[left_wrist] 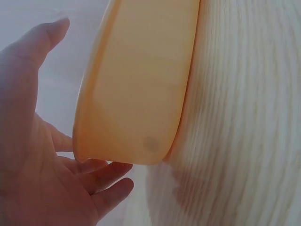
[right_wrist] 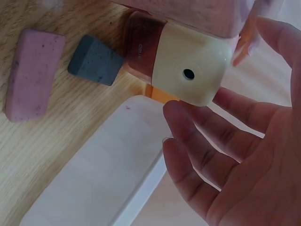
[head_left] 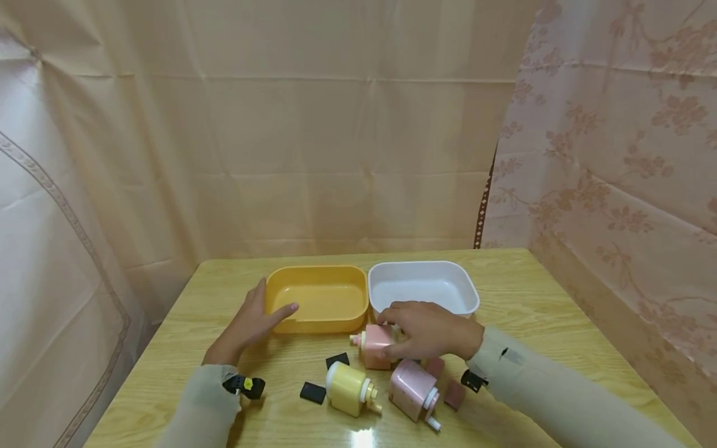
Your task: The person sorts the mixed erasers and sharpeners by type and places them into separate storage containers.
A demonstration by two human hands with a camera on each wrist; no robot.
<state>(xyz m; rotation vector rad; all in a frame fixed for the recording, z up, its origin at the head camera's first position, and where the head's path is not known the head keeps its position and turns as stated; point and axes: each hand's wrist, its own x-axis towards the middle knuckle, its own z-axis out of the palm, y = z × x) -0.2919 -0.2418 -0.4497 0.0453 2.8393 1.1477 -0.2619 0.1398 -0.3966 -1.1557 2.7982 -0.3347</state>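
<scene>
My left hand (head_left: 250, 322): fingers spread at yellow tray (head_left: 327, 292). Right hand (head_left: 428, 328): fingers spread around pink sharpener (head_left: 375, 345), blurry "deli" on side.

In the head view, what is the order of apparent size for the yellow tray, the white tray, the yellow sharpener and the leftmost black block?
1. Yellow tray, white tray: too alike to rank
2. Yellow sharpener
3. Black block

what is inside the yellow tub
No objects show in the yellow tub, just its bare bottom; the left hand covers part of one near corner, so that spot can't be seen.
</scene>
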